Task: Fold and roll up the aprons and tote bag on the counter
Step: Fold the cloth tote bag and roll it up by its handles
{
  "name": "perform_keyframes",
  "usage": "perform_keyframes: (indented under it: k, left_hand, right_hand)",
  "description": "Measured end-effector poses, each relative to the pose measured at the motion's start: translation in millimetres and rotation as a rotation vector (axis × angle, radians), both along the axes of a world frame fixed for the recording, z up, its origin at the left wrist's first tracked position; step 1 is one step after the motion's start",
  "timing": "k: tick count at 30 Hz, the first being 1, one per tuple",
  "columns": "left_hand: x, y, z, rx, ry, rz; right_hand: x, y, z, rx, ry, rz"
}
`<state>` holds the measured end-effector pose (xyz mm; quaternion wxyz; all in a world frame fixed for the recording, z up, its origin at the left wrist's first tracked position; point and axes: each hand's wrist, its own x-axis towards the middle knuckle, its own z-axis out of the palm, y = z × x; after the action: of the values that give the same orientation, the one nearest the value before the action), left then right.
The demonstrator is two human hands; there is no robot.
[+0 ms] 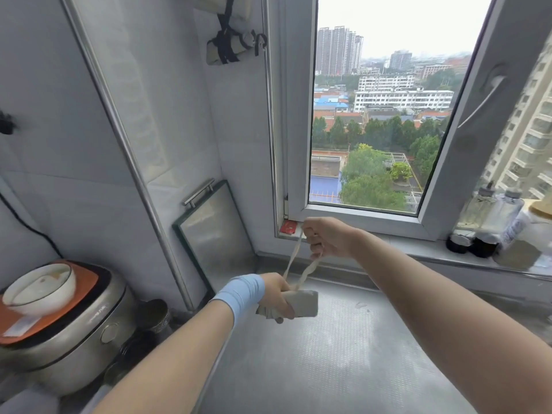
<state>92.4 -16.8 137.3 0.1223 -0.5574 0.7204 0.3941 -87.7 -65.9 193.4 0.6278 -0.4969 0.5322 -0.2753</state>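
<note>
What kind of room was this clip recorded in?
Most likely a home kitchen, high up in an apartment block: a rice cooker with a bowl on its lid, a steel counter, and a window overlooking rooftops.

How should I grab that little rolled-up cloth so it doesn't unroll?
Probably around its middle, coming from the left, as the left hand does: the rolled cloth is a short, thick bundle, and its straps rise from the top to the right hand.

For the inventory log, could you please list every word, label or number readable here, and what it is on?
Nothing reads clearly.
Rice cooker: small print on its side, too blurred.
Red packet: marks unreadable.
Bottles: any labels too blurred.
</note>
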Motion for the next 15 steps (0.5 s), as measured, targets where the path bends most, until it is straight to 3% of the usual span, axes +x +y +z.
perform_keyframes:
  k: [5,9,12,15]
  left_hand:
    - [16,-10,-38,-0.102,0.194,0.451]
    - [38,-20,-45,-0.189,0.469,0.837]
    - [49,-21,-46,-0.241,0.607,0.813]
    - [46,-12,-51,-0.239,0.664,0.658]
  right_hand:
    - [12,15,-3,0.011,-0.194,0.121]
    - [2,35,-43,0.184,-0.419,0.369]
    - [-5,44,-90,0.366,-0.592,0.251]
    - [-10,44,-130,0.496,-0.587,0.046]
